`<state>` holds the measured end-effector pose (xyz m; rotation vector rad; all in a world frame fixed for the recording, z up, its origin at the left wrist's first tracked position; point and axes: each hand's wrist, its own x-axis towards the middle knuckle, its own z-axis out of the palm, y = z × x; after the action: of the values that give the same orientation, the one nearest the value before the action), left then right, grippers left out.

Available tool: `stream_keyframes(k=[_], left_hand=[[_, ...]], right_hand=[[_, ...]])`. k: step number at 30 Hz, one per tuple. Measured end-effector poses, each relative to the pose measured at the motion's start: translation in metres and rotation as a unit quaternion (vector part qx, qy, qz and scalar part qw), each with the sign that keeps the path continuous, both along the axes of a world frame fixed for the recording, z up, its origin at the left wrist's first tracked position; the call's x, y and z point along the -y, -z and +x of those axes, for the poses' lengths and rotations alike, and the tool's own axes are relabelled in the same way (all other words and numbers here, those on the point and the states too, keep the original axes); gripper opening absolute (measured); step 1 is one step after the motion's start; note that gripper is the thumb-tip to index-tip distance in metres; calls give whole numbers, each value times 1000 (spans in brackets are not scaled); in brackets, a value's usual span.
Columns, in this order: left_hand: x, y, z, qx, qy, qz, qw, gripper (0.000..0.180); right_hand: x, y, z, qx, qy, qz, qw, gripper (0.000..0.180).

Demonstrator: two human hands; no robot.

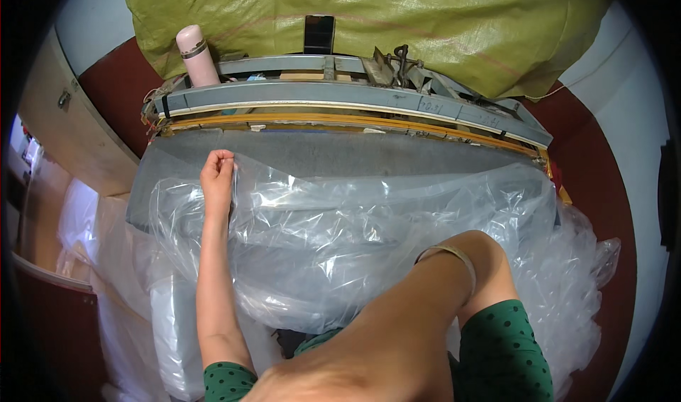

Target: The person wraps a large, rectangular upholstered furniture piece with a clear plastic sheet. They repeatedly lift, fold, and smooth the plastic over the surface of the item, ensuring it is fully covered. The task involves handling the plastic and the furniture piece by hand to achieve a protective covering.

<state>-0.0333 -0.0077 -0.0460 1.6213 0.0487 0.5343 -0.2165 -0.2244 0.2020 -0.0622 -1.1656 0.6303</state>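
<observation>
A wide sheet of clear plastic film (319,253) lies in wrinkled folds over a grey work surface and hangs down toward me. At the left, my left hand (218,169) is closed in a pinch on the film's far edge, above the grey surface. My right arm is bent sharply, with a bracelet around it. The forearm runs back toward me, and my right hand (312,382) is very near the camera at the lower edge, blurred. Its fingers are hidden, so I cannot tell whether it holds anything.
Beyond the grey surface (340,153) runs a long metal frame (298,95). A pink bottle (197,58), a dark phone-like slab (319,34) and a metal clamp (402,65) stand along it. Yellow-green sheeting (425,19) covers the back. A wooden door (71,111) is at left.
</observation>
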Motion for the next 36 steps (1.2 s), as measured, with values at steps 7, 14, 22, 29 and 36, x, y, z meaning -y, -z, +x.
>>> stream_keyframes(k=[7,14,22,29,36], left_hand=[[-9,6,-2,13,-30,-72,997,5],[-4,-31,-16,102,-103,-3,989,3],[-13,-54,-27,122,-97,143,977,14],[-134,-22,-45,-193,-173,487,834,51],[4,-7,-147,-138,7,585,799,59]], right_hand=[[-3,28,69,200,179,-169,949,11],[-7,148,187,338,714,-443,424,28],[25,195,184,97,511,-610,597,26],[207,213,180,155,684,-609,370,19],[522,250,92,93,752,-647,90,21]])
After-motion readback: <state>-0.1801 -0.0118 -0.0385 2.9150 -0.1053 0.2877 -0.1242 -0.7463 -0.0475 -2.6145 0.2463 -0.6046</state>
